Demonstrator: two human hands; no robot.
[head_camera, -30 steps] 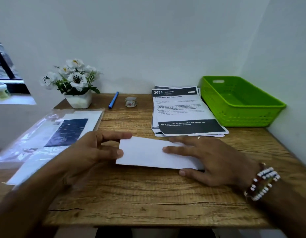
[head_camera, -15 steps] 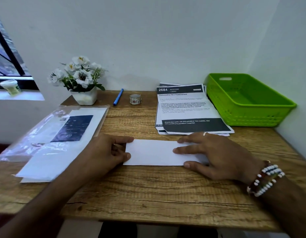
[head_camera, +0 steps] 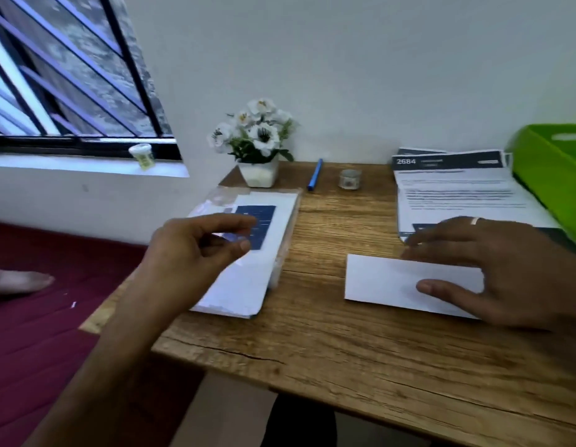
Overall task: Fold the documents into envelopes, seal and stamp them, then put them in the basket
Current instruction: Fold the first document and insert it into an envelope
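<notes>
A folded white document [head_camera: 386,279] lies flat on the wooden table [head_camera: 328,343]. My right hand [head_camera: 493,269] rests on its right part, fingers spread and thumb pressing the paper. My left hand [head_camera: 196,253] hovers above a plastic-wrapped pack of white envelopes [head_camera: 264,253] at the table's left; its fingers are loosely curled and hold nothing. A stack of printed documents [head_camera: 454,191] lies behind my right hand. The green basket [head_camera: 551,175] shows at the right edge, partly cut off.
A white pot of flowers [head_camera: 257,143], a blue pen [head_camera: 314,174] and a small roll of tape [head_camera: 349,179] stand along the back wall. A barred window with a small cup [head_camera: 142,155] on its sill is at the left. A dark red floor lies beside the table.
My left hand has let go of the folded document's left end and moved left over the envelope pack. The view has swung left. My right hand stays on the document.
</notes>
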